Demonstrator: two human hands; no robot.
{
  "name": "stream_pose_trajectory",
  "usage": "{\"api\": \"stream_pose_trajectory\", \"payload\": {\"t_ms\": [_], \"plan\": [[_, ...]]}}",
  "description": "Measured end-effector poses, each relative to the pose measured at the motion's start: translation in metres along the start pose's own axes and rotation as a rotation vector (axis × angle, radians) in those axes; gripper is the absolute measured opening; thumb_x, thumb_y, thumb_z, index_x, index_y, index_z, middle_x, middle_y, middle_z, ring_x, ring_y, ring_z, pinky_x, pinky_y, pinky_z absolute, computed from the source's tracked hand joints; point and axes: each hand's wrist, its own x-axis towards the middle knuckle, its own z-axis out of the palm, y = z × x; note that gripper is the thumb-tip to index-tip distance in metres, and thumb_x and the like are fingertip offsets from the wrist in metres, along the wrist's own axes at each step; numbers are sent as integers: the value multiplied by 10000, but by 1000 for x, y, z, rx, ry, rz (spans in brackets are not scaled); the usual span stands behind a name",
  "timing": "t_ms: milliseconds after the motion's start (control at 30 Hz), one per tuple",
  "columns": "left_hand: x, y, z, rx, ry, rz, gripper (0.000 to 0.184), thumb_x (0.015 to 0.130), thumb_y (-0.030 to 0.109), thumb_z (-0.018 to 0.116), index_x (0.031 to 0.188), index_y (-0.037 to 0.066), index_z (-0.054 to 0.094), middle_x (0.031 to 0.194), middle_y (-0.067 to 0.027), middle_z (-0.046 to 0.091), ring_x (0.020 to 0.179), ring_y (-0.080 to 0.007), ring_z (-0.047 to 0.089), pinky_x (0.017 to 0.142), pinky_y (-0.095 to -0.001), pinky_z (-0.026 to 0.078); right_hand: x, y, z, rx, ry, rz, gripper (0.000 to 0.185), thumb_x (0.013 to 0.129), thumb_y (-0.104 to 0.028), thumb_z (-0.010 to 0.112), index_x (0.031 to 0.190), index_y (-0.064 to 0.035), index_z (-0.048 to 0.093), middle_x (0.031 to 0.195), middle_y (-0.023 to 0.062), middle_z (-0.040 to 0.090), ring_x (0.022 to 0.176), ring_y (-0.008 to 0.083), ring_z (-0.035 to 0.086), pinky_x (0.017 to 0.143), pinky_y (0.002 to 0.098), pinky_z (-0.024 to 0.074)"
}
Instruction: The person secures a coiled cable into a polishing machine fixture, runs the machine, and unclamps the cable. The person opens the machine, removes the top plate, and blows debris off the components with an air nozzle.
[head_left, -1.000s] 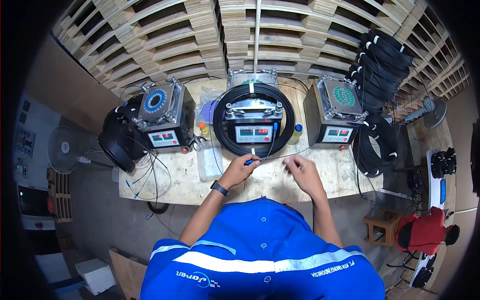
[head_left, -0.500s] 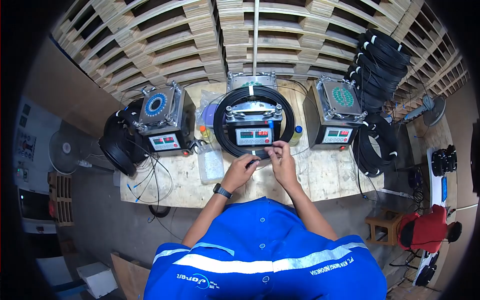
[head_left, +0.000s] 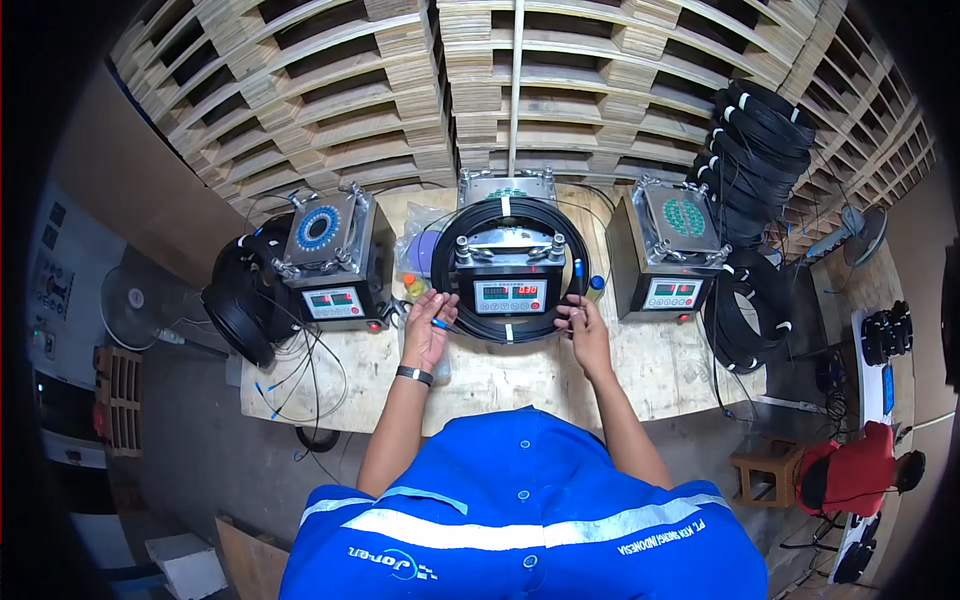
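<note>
A coil of black cable (head_left: 509,206), tied with white bands, stands in front of the middle polishing machine (head_left: 510,293), whose display shows through the ring. At the coil's lower left, my left hand (head_left: 426,333) has its palm turned up and its fingers closed on the cable. A blue-tipped cable end (head_left: 440,323) lies across those fingers. My right hand (head_left: 586,331) grips the lower right of the coil with bent fingers. Another blue connector (head_left: 579,268) rests along the coil's right side, above that hand.
Similar machines stand left (head_left: 335,250) and right (head_left: 672,240) on the wooden table (head_left: 500,385). Black cable coils (head_left: 240,300) hang at the left, and more are stacked (head_left: 755,150) at the right. Bottles (head_left: 597,284) flank the middle machine. A person in red (head_left: 850,470) sits far right.
My hands have moved apart, from close together below the display to either side of the coil. The blue connector at upper right has shifted right, against the ring.
</note>
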Motion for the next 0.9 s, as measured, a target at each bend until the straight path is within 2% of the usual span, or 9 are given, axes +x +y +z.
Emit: {"api": "stream_pose_trajectory", "payload": {"t_ms": [33, 133, 200, 300, 433, 533, 700, 867, 900], "plan": [[-3, -5, 7, 47, 17, 28, 239, 911, 29, 638, 1125, 69, 541, 999, -122, 667, 930, -226, 669, 686, -287, 542, 0, 7, 5, -26, -8, -35, 280, 1041, -157, 410, 1260, -21, 518, 1073, 110, 684, 895, 127, 657, 726, 234, 491], [4, -21, 14, 29, 35, 34, 133, 930, 82, 632, 1053, 80, 579, 881, -55, 639, 657, -100, 544, 441, -209, 371, 1, 52, 18, -70, -97, -132, 259, 1046, -171, 412, 1224, -16, 520, 1071, 99, 680, 918, 135, 651, 776, 265, 505], [9, -19, 22, -39, 77, 8, 99, 947, 139, 618, 1022, 80, 592, 833, -35, 610, 644, -101, 536, 423, -208, 352, -6, 58, 31, -246, -162, -238, 233, 1047, -168, 420, 1167, 2, 525, 1033, 108, 678, 919, 149, 655, 821, 285, 515], [17, -13, 37, -91, 48, 90, 132, 959, 187, 602, 1030, 76, 594, 861, -39, 606, 738, -129, 555, 545, -258, 409, -22, 39, 46, -192, -295, -108, 226, 1041, -156, 427, 1146, 18, 527, 958, 136, 690, 904, 173, 674, 839, 300, 518], [6, -21, 61, 137, 119, 337, 382, 955, 194, 619, 1262, 67, 430, 1076, -103, 597, 977, -216, 619, 749, -315, 480, -13, 33, 53, 75, -201, -4, 257, 1058, -209, 394, 1148, 4, 508, 985, 146, 679, 917, 198, 678, 793, 294, 530], [-11, -53, 63, 186, 131, 372, 419, 963, 178, 604, 1297, 48, 386, 1181, -132, 543, 1019, -221, 604, 863, -362, 516, -5, 31, 56, 200, -133, 35, 276, 1057, -230, 403, 1142, 7, 516, 1022, 135, 672, 928, 186, 673, 796, 285, 533], [-31, -73, 55, 417, -64, 175, 365, 1054, 317, 411, 1221, 1, 487, 894, -86, 623, 805, -181, 646, 766, -304, 532, -8, 30, 52, 215, -93, 65, 268, 1052, -244, 408, 1174, -30, 514, 1033, 119, 670, 908, 171, 672, 780, 274, 538], [-11, -44, 30, 538, 258, 390, 349, 1063, 253, 381, 1294, 23, 503, 715, 14, 489, 585, -65, 459, 545, -233, 466, 1, 47, 14, 305, 375, -20, 293, 1056, -290, 381, 1187, -63, 514, 765, 5, 520, 676, 85, 579, 576, 207, 465], [-6, -39, 25, 579, 318, 421, 346, 1064, 244, 373, 1304, 34, 506, 703, 25, 470, 568, -51, 434, 525, -221, 449, 9, 46, 5, 232, 428, -19, 298, 1055, -277, 383, 1194, -53, 522, 806, 26, 544, 735, 109, 589, 638, 238, 479]]}}
